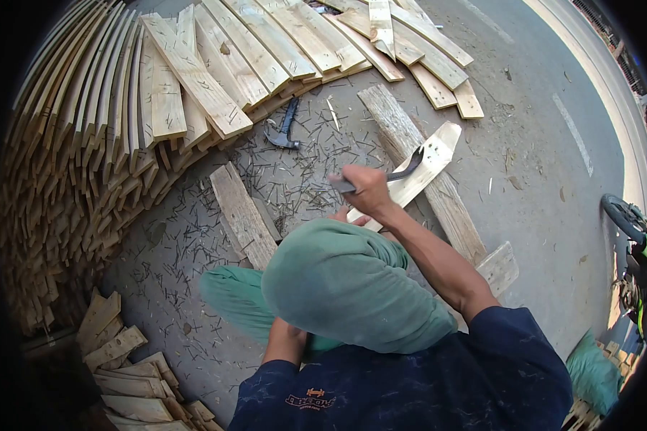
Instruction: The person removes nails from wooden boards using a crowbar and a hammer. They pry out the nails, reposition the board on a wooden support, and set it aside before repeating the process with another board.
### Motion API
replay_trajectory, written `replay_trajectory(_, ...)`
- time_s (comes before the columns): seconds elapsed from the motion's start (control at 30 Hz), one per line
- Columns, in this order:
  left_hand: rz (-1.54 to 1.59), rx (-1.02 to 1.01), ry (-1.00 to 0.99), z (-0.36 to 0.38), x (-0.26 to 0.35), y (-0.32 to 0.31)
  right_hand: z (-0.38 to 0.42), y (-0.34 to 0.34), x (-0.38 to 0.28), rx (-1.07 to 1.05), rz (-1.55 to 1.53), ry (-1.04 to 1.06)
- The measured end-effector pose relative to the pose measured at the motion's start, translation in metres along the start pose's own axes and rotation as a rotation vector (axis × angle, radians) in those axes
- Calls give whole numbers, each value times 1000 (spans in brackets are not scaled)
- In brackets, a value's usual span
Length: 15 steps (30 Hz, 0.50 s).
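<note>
Right fingers [354, 175] wrap a pry bar [407, 171] — hook over a pale plank [431, 162], upper centre-right; left fingers [360, 219] half-hidden — grip unclear.

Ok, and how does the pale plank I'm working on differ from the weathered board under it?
The pale plank is light and fresh-looking, while the weathered board is grey-brown and rough. The pale plank lies crosswise on top; the weathered board runs underneath. The pale plank's far end tapers, whereas the weathered board's is roughly square. Both are long, flat pieces of wood.
</note>
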<state>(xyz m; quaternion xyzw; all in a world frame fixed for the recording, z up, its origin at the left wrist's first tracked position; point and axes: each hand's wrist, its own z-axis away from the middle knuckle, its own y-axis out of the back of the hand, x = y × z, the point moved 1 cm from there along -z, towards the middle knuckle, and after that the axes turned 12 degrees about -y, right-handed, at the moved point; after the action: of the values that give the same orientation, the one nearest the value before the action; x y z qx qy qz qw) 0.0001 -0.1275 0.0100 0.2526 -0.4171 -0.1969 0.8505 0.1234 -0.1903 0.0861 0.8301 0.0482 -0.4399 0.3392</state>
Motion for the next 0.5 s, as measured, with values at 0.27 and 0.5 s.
replay_trajectory(0.27,76,107,-185,-3,-23,-15,7,17,-29,-74,-140,130)
replay_trajectory(0.5,2,62,2,3,-13,-11,-45,115,-14,159,-710,-684)
